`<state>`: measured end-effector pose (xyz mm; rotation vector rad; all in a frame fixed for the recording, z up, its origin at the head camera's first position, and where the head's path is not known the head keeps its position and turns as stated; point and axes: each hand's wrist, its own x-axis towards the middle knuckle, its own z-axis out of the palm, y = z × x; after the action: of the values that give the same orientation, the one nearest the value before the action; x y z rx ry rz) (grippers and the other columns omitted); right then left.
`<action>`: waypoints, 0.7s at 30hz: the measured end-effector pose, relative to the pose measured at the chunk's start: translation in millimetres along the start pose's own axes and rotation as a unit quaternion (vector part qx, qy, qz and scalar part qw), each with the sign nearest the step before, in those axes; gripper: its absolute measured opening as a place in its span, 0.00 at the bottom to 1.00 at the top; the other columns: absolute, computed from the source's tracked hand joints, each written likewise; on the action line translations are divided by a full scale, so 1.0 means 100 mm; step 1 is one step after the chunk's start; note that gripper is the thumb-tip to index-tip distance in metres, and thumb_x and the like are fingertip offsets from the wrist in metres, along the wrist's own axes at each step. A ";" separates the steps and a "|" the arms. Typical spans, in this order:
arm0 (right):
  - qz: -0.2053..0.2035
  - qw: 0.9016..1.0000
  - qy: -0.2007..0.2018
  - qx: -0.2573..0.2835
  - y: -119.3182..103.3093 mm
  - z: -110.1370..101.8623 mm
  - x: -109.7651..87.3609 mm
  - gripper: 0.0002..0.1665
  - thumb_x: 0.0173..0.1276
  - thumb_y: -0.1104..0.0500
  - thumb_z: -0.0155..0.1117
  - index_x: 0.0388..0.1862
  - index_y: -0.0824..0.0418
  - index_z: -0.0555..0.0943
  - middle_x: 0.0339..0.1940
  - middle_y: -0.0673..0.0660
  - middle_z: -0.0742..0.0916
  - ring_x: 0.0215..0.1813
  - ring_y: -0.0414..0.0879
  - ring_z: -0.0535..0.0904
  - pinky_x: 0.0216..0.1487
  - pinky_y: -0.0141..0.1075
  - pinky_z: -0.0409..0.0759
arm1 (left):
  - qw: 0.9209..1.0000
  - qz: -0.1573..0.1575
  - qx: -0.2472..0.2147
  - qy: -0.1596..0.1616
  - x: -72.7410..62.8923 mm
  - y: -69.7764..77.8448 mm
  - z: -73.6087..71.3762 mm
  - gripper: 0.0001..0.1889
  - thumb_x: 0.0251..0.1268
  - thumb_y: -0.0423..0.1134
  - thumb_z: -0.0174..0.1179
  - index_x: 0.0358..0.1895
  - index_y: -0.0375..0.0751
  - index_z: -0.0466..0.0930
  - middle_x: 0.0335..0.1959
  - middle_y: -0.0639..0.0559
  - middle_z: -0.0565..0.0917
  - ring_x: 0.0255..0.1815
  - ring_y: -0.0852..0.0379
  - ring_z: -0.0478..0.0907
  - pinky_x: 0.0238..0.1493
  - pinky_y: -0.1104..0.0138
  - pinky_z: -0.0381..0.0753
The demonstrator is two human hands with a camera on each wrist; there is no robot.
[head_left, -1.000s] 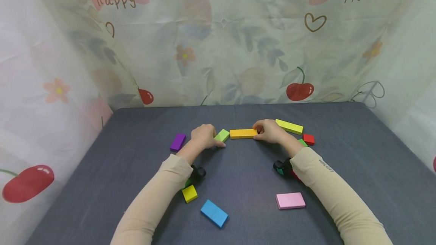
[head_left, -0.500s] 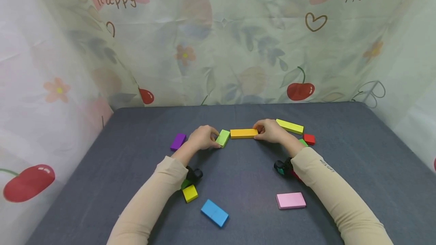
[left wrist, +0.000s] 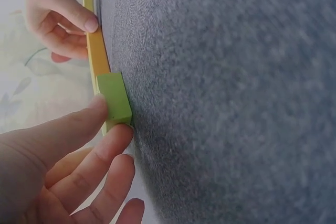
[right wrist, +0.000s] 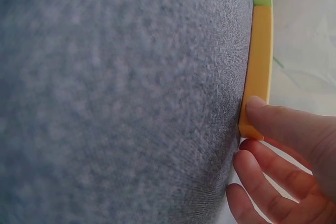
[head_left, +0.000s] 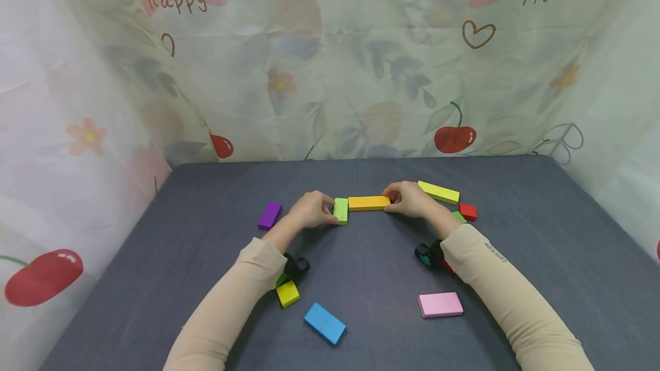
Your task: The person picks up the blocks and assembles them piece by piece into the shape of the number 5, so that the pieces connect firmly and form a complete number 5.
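My left hand pinches a light green block between thumb and fingers, on its left side. The block lies flat with its long side running toward me. Its right side meets the left end of a longer orange block, which lies crosswise. At the far end of that orange block, my right hand holds it by thumb and fingertips. Up close in the left wrist view, the thumb and a finger touch the green block. The right wrist view has the thumb on the orange block.
Beyond the right hand lie a long yellow block, a red block and a partly hidden green one. A purple block sits left. Nearer are a yellow cube, a blue block and a pink block.
The light green block has turned from a slant to square against the orange block's end. My left hand shifted its fingers along with it. The right hand and orange block stay in place.
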<state>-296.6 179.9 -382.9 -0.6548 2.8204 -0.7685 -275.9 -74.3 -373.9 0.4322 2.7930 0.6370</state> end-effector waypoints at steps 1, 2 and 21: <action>0.000 1.000 0.000 0.000 0.00 0.00 0.00 0.20 0.60 0.61 0.66 0.49 0.69 0.79 0.43 0.65 0.84 0.41 0.52 0.80 0.45 0.43 0.80 | 1.000 0.000 -0.003 -0.001 0.00 0.00 0.00 0.29 0.55 0.44 0.67 0.60 0.40 0.74 0.33 0.50 0.87 0.23 0.63 0.76 0.27 0.74 0.70; 0.000 1.000 -0.001 0.000 0.00 0.00 0.00 0.20 0.60 0.61 0.66 0.50 0.69 0.79 0.43 0.65 0.84 0.42 0.53 0.80 0.45 0.43 0.80 | 1.000 0.000 -0.006 -0.001 0.01 0.00 0.01 0.29 0.55 0.44 0.67 0.61 0.39 0.74 0.33 0.50 0.87 0.23 0.63 0.76 0.27 0.74 0.71; -0.001 1.000 0.001 0.000 -0.01 0.00 0.01 0.19 0.60 0.60 0.66 0.50 0.68 0.80 0.43 0.64 0.84 0.42 0.52 0.80 0.45 0.43 0.80 | 1.000 -0.014 -0.003 0.009 0.02 0.06 0.02 0.29 0.54 0.45 0.68 0.59 0.40 0.75 0.34 0.50 0.87 0.24 0.63 0.76 0.26 0.74 0.69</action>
<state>-296.7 178.9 -382.2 -0.6565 2.8224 -0.7686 -275.6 -67.9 -373.8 0.3865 2.8082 0.6458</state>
